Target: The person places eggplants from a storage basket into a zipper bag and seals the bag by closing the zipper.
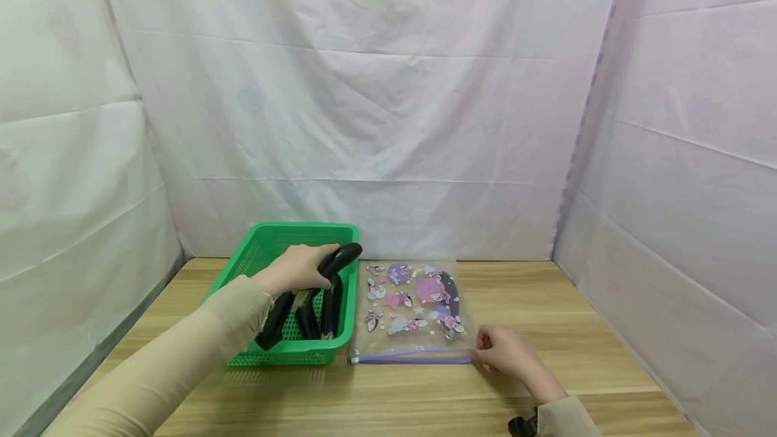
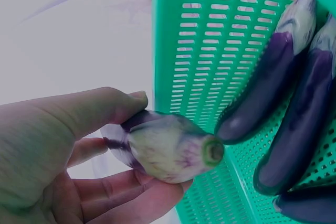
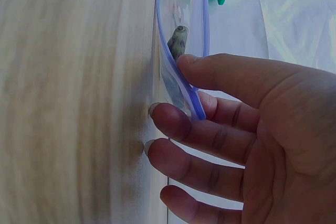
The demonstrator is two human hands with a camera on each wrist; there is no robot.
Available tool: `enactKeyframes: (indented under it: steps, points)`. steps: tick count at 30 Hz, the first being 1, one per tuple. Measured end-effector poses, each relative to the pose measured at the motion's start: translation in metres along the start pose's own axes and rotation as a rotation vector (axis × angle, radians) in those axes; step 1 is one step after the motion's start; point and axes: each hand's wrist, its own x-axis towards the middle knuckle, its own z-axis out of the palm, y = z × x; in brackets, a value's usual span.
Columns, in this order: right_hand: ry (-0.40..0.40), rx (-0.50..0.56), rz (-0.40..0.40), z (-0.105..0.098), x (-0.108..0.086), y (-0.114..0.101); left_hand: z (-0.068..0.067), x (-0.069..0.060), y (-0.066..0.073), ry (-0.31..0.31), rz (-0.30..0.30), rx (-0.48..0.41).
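My left hand (image 1: 297, 267) holds a dark purple eggplant (image 1: 341, 259) above the green basket (image 1: 306, 226). In the left wrist view, the fingers and thumb curl round it near its pale stem end (image 2: 168, 148). Several more eggplants (image 2: 260, 90) lie in the basket below. On the right, my right hand (image 1: 508, 354) pinches the near right corner of a clear, cartoon-printed zip bag (image 1: 376, 342). The bag lies flat with its purple zip edge (image 1: 394, 359) toward me. One eggplant (image 3: 179, 40) is inside, along the bag's right side; its mouth stands parted in the right wrist view.
Everything stands on a wood-grain table (image 1: 516, 288). White cloth hangs behind (image 1: 364, 120) and on both sides. The basket and bag sit side by side, nearly touching. A black strap or device (image 1: 523, 425) is at the right wrist.
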Motion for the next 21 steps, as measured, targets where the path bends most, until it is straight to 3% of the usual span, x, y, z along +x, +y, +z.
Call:
enactKeyframes:
  steps: [15, 21]
  points:
    - [0.000, 0.011, -0.008, -0.001, -0.001, 0.000, 0.004, 0.003, 0.012, -0.016, -0.006, 0.035]
    - [0.002, 0.007, -0.011, 0.000, 0.000, 0.001, 0.005, 0.006, 0.015, -0.015, 0.031, 0.066]
